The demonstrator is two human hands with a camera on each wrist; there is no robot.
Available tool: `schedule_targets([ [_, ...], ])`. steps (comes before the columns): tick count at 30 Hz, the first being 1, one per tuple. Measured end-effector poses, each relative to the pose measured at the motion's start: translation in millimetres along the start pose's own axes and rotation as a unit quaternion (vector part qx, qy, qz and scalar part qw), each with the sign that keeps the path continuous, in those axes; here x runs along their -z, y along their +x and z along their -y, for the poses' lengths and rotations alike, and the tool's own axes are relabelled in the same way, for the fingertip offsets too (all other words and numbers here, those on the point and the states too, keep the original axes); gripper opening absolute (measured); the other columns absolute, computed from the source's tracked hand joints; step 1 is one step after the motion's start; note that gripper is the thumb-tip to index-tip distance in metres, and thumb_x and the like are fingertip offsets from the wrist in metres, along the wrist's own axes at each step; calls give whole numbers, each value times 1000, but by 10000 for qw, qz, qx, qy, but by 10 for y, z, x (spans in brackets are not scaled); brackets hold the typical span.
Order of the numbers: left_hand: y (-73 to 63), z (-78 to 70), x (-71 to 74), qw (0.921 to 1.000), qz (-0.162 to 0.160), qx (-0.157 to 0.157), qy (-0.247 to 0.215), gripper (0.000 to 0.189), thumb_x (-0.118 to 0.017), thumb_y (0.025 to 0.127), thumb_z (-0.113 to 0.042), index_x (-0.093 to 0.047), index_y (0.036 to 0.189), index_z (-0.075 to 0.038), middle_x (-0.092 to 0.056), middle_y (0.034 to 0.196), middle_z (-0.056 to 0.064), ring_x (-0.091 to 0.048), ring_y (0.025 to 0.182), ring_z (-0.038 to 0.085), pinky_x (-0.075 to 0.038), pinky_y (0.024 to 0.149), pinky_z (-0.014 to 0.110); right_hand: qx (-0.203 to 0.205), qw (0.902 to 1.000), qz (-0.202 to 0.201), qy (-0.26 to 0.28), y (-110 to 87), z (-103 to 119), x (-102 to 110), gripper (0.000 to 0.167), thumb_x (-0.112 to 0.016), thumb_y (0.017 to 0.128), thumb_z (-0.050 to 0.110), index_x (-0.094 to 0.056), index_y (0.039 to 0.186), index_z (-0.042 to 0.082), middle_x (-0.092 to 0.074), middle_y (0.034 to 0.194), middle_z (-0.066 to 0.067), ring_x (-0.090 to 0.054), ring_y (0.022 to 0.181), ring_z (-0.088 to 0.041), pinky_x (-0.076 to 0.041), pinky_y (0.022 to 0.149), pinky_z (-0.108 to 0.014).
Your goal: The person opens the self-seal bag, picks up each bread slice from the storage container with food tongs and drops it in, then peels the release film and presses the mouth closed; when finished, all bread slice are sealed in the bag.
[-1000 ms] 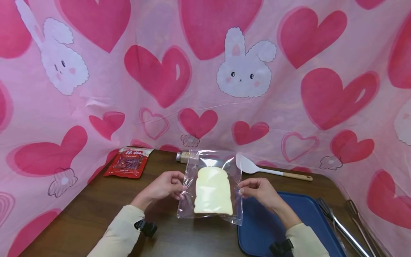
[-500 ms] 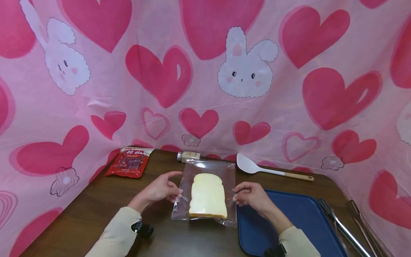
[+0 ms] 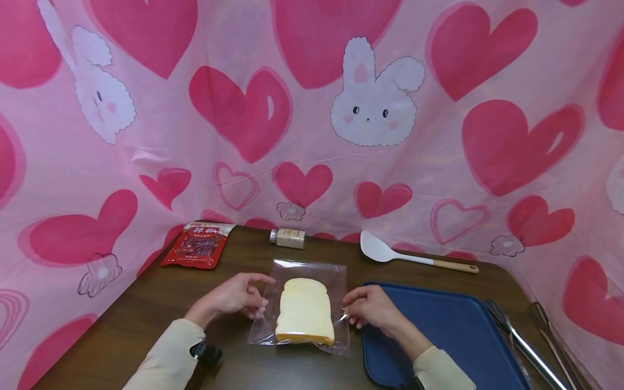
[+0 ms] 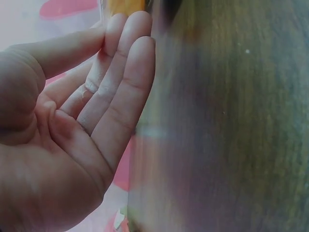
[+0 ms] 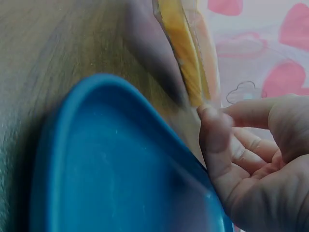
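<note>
A slice of bread (image 3: 305, 310) with a brown crust lies inside a clear plastic bag (image 3: 338, 277), low over the brown table between my hands. My left hand (image 3: 234, 297) pinches the bag's left edge between thumb and fingers. On the opposite edge, my right hand (image 3: 372, 309) pinches the plastic in the same way. The left wrist view has my left hand (image 4: 91, 101) with thumb and fingertips together at the bag's edge. In the right wrist view, the crust (image 5: 181, 43) shows through the plastic just beyond the fingertips of my right hand (image 5: 251, 150).
A blue tray (image 3: 439, 325) lies at the right, beside the right forearm. Metal tongs (image 3: 524, 346) and another metal utensil (image 3: 553, 336) lie past it. Along the back are a red food packet (image 3: 199, 246), a spice jar (image 3: 288, 238) and a white spatula (image 3: 390, 253).
Both hands have brought the bagged bread down and slightly left toward me, tilting it flatter. The spice jar at the back now shows fully.
</note>
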State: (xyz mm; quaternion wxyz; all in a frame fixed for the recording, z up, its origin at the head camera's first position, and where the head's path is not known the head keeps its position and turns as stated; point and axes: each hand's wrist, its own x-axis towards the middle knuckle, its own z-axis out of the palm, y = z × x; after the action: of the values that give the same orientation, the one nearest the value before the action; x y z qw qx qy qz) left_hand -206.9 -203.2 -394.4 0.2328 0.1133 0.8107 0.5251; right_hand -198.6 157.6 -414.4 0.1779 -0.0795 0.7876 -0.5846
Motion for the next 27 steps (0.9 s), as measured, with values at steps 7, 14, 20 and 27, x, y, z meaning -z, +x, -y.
schedule_targets([
  [7,-19,37,-8,9995,36,220,220,48,-75,96,-9,-62,142,-6,-72,77,9,-69,67,20,-63,66,36,-29,9986,42,-523,-39,57,-69,15,-73,88,-3,-74,102,-7,-68,63,-2,-50,45,-8,-36,41,-18],
  [14,-33,34,-44,9981,-41,386,471,48,-77,95,-8,-64,141,-6,-70,78,9,-68,67,20,-62,66,35,-239,9977,163,-607,-24,50,-94,11,-75,86,-3,-74,97,-2,-71,65,-4,-48,42,-8,-29,39,-17],
  [20,-36,10,-67,9971,-51,419,628,46,-77,94,-8,-66,139,-6,-70,79,9,-68,67,21,-62,66,35,-287,9962,165,-800,-29,58,-107,9,-76,86,-3,-75,94,1,-71,66,-6,-47,42,-8,-29,39,-16],
  [27,-27,34,-77,9965,-53,399,729,45,-78,94,-8,-66,137,-8,-70,77,8,-67,65,21,-62,65,35,-266,9956,178,-876,-38,45,-122,8,-75,86,-4,-75,93,1,-70,64,-4,-48,41,-7,-30,39,-16],
])
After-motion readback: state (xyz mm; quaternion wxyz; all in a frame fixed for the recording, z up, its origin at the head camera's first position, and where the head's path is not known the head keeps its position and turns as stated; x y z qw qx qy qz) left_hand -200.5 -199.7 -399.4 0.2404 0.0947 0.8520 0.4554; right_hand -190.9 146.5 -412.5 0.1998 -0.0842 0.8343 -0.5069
